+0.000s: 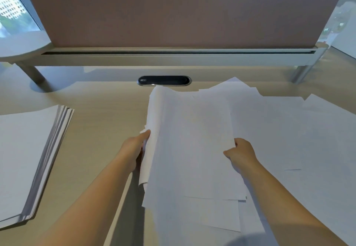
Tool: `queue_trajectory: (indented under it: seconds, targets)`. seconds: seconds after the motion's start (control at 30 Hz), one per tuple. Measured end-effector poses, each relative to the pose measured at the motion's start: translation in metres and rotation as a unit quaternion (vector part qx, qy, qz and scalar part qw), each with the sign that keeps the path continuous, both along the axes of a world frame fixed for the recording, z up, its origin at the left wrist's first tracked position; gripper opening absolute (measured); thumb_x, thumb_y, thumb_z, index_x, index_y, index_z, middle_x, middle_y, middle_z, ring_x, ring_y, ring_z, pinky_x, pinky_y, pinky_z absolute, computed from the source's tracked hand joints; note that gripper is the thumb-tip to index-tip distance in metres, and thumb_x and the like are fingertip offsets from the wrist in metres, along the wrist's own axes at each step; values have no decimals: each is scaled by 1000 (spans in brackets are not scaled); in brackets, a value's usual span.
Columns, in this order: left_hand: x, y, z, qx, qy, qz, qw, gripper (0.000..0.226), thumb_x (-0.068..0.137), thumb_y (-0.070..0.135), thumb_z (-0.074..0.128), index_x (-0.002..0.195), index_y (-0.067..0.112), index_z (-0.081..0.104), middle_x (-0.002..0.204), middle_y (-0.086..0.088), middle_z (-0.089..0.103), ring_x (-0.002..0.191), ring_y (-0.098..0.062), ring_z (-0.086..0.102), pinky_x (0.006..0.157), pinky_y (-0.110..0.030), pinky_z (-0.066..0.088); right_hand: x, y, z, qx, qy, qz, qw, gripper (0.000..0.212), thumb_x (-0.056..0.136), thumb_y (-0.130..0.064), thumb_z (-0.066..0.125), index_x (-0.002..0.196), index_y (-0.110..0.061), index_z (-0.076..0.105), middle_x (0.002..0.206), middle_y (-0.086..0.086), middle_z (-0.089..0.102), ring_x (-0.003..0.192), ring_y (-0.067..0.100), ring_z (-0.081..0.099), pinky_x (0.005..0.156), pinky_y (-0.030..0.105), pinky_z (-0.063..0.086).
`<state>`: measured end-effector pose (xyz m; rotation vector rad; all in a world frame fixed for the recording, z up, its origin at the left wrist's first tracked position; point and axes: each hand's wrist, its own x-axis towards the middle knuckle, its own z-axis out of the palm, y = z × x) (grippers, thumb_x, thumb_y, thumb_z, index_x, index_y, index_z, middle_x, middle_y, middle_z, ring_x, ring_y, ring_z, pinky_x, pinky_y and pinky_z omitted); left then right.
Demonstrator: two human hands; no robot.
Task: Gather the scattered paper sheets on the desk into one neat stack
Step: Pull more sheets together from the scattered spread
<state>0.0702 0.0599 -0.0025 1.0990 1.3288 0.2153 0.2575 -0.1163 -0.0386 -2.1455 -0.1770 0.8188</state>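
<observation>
A: Which step are you on?

B: By the look of it, you're mid-gather. Your left hand (134,147) holds the left edge of a loose bunch of sheets (188,140) in the middle of the bench (100,111), thumb on top and the fingers hidden under the paper, so its grip is closed on that bunch. The left edge is lifted and curling toward you.

A: And the other side?

B: Your right hand (240,153) pinches the right edge of the same bunch, fingers curled at the paper's rim. Both grips are holding paper, neither is free.

A: Where's the rest of it?

B: More scattered sheets (298,130) lie flat to the right, overlapping each other and running under the bunch you hold. A few corners stick out unevenly at the near end. Well apart, on the left, sits a tidy pile (28,159), its edges only slightly fanned.

A: So what does the next move ask of you?

B: I'd judge the bunch needs squaring first: the edges are staggered, so bring your two hands toward each other and tap the sheets level. Watch the thin paper, it sags and can slip. Then either sweep in the sheets on the right or carry this bunch over to the pile on the left. I can't tell which pile is meant as the final one.
</observation>
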Motion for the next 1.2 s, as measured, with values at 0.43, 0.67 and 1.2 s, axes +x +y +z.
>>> queue_trajectory:
  seconds: [0.43, 0.67, 1.2]
  targets:
    - [-48, 12, -2, 287, 165, -122, 936, 23, 91, 10, 51, 68, 9, 50, 65, -4, 49, 74, -26, 47, 55, -29, 30, -23, 8, 15, 44, -91, 8, 995, 25, 89, 4, 37, 75, -13, 49, 74, -1, 49, 76, 24, 49, 64, 27, 36]
    - [-80, 14, 6, -39, -25, -70, 996, 16, 93, 15, 52, 104, 4, 56, 98, -8, 60, 91, -22, 58, 88, -32, 38, -56, 39, 14, 30, -61, 47, 997, 19, 90, 2, 40, 102, -5, 54, 94, 8, 55, 85, 24, 52, 70, 26, 39]
    - [-137, 71, -5, 54, -150, -31, 987, 26, 91, -9, 42, 107, 5, 56, 100, -8, 65, 82, -17, 66, 71, -25, 53, -115, 103, 28, 75, 1, 51, 996, 35, 90, -28, 57, 112, -1, 53, 112, 10, 56, 108, 27, 55, 89, 29, 40]
